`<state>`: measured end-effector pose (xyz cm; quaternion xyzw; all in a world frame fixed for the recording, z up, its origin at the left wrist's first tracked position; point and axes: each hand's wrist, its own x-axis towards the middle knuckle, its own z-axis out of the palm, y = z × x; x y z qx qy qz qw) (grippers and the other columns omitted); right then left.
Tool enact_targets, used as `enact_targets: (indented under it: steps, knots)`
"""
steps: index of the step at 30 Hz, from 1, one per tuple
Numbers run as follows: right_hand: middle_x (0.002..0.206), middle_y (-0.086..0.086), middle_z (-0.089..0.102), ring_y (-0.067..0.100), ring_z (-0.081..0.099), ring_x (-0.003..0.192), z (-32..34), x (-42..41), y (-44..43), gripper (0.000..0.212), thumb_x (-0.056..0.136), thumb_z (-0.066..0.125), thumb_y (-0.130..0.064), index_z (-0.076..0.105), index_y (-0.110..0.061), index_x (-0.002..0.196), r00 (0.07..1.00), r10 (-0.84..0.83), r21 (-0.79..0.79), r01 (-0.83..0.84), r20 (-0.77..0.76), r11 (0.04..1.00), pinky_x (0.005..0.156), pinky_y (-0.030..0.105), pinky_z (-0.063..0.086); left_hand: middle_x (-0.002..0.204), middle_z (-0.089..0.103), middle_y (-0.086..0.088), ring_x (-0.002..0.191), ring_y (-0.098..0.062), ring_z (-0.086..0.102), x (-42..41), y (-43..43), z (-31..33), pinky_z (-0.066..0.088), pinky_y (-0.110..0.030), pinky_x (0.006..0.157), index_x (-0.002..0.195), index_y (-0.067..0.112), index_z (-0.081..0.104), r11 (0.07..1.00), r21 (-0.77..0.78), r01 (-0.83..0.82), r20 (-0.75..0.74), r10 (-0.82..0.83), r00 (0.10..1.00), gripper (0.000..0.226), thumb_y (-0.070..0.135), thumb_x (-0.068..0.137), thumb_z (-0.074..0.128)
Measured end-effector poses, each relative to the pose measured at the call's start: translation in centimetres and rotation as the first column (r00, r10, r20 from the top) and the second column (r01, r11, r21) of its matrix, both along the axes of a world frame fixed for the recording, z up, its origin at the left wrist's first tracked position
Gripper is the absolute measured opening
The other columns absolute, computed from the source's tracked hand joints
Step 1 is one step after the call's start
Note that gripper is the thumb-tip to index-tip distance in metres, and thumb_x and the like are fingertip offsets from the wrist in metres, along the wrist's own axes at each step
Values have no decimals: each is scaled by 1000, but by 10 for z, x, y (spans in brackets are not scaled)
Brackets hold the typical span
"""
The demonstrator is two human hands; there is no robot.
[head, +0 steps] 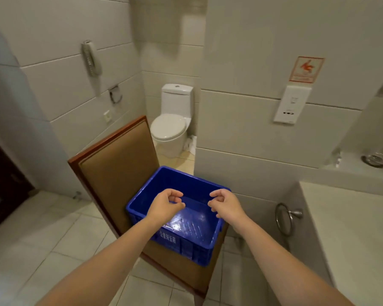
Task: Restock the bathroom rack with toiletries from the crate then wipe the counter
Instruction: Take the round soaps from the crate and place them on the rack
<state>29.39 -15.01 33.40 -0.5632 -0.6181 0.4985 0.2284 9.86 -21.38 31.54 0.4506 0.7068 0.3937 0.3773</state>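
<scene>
A blue plastic crate [184, 246] stands on the seat of a brown upholstered chair [117, 168]. Its inside shows only a bare glossy bottom, with no toiletries visible. My left hand [165, 205] and my right hand [227, 204] hover side by side above the crate's opening, fingers loosely curled, holding nothing. The pale stone counter [358, 235] runs along the right. No rack is in view.
A white toilet [170, 127] stands at the back beyond the chair. A chrome towel ring [284, 218] hangs on the counter's side. A round glass dish [373, 160] sits on the ledge at far right. A wall phone [91, 58] hangs left. Tiled floor lies at left.
</scene>
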Motion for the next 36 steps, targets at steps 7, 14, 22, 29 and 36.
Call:
enact_targets:
  steps: [7, 14, 22, 29, 36]
  knots:
    - [97, 0, 65, 15, 65, 83, -28, -51, 64, 25, 87, 65, -12, 59, -22, 109, 991, 135, -54, -136, -17, 989, 67, 26, 53, 93, 66, 3, 85, -8, 63, -39, 39, -24, 51, -22, 72, 100, 28, 61, 991, -45, -125, -18, 125, 992, 23, 18, 83, 74]
    - [99, -1, 64, 18, 65, 86, -66, -86, 103, 21, 86, 63, -12, 59, -24, 104, 974, 223, -185, -225, -31, 957, 73, 30, 54, 97, 66, 1, 94, -12, 63, -78, 59, -50, 52, -27, 83, 105, 23, 62, 963, -166, -211, -28, 209, 977, 25, 15, 84, 73]
    - [94, 2, 64, 17, 62, 81, -123, -117, 139, 22, 87, 62, -11, 58, -20, 106, 986, 166, -340, -156, 1, 927, 75, 33, 53, 98, 66, 5, 95, -10, 63, -125, 105, -102, 54, -29, 86, 107, 23, 61, 935, -338, -107, -31, 103, 994, 26, 15, 84, 72]
    - [93, 2, 62, 20, 63, 89, -184, -142, 140, 21, 86, 66, -13, 58, -21, 103, 995, 7, -507, 47, 103, 861, 74, 31, 50, 94, 63, 10, 89, -7, 61, -168, 159, -164, 47, -18, 73, 97, 30, 59, 851, -512, 116, -17, -145, 989, 23, 16, 84, 72]
    - [86, 3, 60, 15, 57, 75, -235, -160, 131, 26, 86, 65, -10, 59, -18, 109, 974, -72, -590, 189, 216, 785, 73, 31, 49, 93, 62, 8, 93, -13, 63, -186, 194, -229, 52, -33, 89, 99, 28, 61, 703, -629, 332, 75, -370, 926, 24, 14, 84, 72]
